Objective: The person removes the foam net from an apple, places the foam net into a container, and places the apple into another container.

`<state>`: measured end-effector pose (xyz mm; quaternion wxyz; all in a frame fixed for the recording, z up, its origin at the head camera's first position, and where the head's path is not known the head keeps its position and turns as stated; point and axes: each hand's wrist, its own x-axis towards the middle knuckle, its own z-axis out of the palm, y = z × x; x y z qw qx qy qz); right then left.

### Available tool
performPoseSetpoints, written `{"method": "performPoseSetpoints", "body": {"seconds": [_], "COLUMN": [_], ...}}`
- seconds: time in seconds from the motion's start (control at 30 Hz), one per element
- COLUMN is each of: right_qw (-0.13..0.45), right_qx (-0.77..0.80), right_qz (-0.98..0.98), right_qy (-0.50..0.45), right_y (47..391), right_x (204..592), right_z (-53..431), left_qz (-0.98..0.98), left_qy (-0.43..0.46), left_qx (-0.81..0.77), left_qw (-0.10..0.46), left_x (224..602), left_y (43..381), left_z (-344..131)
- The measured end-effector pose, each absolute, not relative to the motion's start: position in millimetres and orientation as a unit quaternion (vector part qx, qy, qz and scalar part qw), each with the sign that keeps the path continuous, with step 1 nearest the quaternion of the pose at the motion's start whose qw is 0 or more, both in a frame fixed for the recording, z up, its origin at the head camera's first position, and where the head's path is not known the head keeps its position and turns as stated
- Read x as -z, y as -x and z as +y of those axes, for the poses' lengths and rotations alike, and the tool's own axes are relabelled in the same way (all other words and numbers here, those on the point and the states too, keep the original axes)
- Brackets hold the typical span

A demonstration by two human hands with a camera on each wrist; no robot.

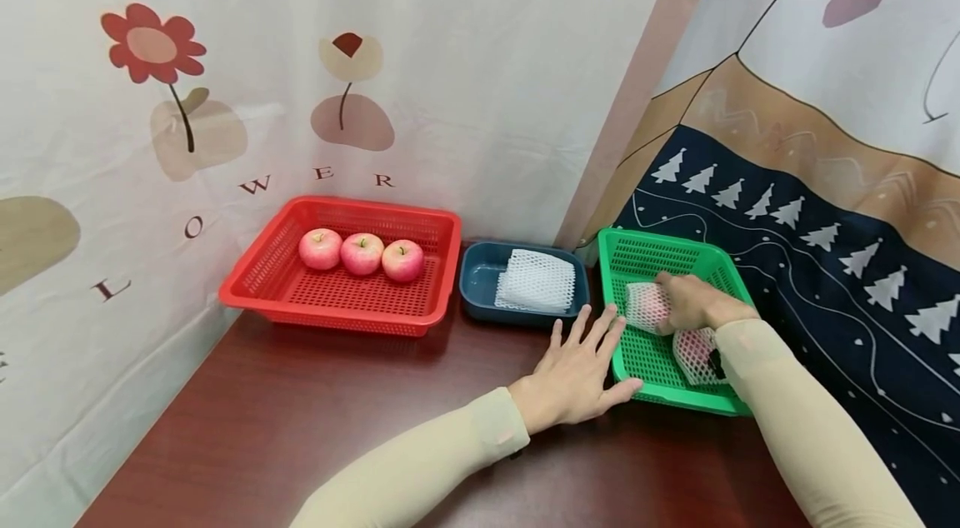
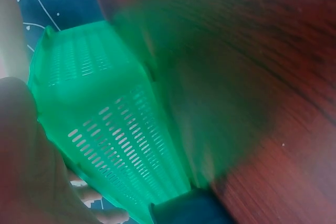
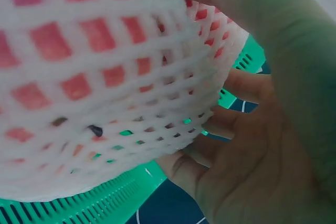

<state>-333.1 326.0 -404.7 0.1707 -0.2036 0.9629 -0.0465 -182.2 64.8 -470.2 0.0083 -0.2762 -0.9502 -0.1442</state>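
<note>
Over by the desk's far right corner, the green basket [image 1: 648,360] holds two apples in white foam nets. The right hand [image 1: 688,301] reaches in and has its fingers and thumb round one netted apple [image 1: 645,306], near the basket's left wall; whether it touches the floor there I can't tell. The other netted apple [image 1: 697,356] lies toward the near edge, partly hidden by the wrist.

The left hand [image 1: 576,378] holds nothing — fingers spread wide beside the green basket's left side, thumb at its near left corner. Whether it presses the rim I can't make out.

Along the desk's [image 1: 360,420] far edge, left of the green basket, sits a blue tray [image 1: 480,278] with foam nets [image 1: 536,282] piled toward its right end. Further left, the red basket [image 1: 322,317] carries three bare apples [image 1: 362,254] in a row.
</note>
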Motion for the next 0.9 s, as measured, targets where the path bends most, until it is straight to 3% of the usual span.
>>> {"method": "performPoseSetpoints", "body": {"seconds": [0.9], "right_qw": [0.020], "right_qx": [0.112], "right_qz": [0.981], "right_qy": [0.154], "right_y": [324], "right_x": [399], "right_z": [323], "left_qz": [-0.950], "left_qy": [0.273], "left_qx": [0.149], "left_qw": [0.009], "left_x": [469], "left_y": [181], "left_z": [66]}}
